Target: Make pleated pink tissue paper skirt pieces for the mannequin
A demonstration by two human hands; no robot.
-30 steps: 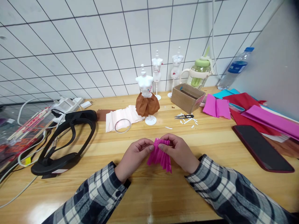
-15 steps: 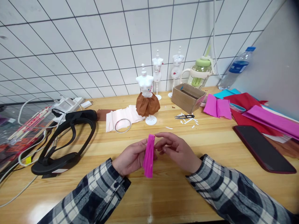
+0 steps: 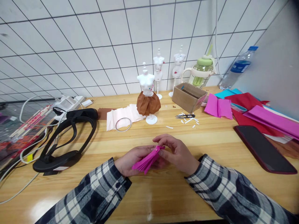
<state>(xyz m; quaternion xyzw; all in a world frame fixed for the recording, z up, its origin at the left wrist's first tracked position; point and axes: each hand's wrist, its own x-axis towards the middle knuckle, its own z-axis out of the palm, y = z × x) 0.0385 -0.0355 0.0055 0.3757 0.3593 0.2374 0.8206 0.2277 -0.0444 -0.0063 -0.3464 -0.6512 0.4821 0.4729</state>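
A strip of pink crepe paper (image 3: 147, 160), gathered into narrow pleats, lies slanted between my hands above the table. My left hand (image 3: 130, 160) is closed on its lower, fanned-out side. With thumb and fingers, my right hand (image 3: 175, 152) pinches the bunched upper end; some of its fingertips are hidden behind the paper. Beyond my hands stands a small white dress form (image 3: 146, 82) wearing a puffed brown paper skirt (image 3: 148, 104). To its left, a metal ring (image 3: 123, 124) rests partly on a pale pink crepe sheet (image 3: 112, 119).
Thread snips (image 3: 185, 116) lie among white scraps, near a cardboard box (image 3: 189, 99). Two more dress forms (image 3: 158, 68) stand by the wall. Coloured paper (image 3: 218, 106) and a phone (image 3: 263, 149) are on the right, a black headset (image 3: 63, 158) and cables on the left.
The pink paper has turned from upright to slanted, its pleats fanning toward the lower left. My right hand has closed on the upper end.
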